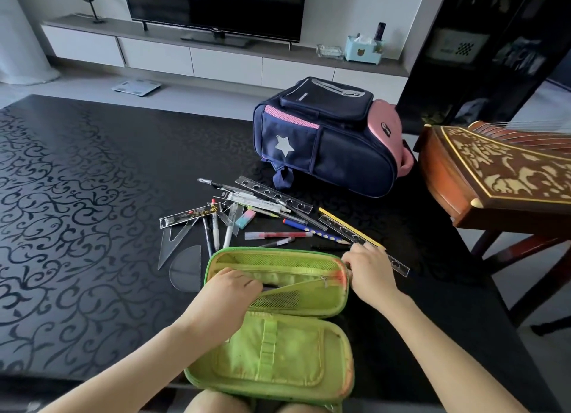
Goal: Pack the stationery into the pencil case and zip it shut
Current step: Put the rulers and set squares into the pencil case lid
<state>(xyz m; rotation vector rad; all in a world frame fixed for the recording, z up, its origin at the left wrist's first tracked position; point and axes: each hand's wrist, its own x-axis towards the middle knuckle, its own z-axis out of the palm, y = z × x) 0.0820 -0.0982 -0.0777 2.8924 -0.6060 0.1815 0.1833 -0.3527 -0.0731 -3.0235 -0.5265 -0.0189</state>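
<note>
Overhanging the table's (92, 196) near edge, open pencil case (287, 360); left hand (230, 287) fingertips hidden in its pocket, grip unclear; right hand (369, 269) curled at its 2 o'clock corner, hold unclear; pens (278, 235) crowd 12 o'clock; tabletop stretches toward 9.

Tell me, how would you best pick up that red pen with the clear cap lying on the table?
I'd pinch the red pen just left of mid-barrel, from straight above. It lies flat on the table, running left to right; the dotted pencil and a dark pen crowd its right half, while the left half has bare table on both sides.
</note>
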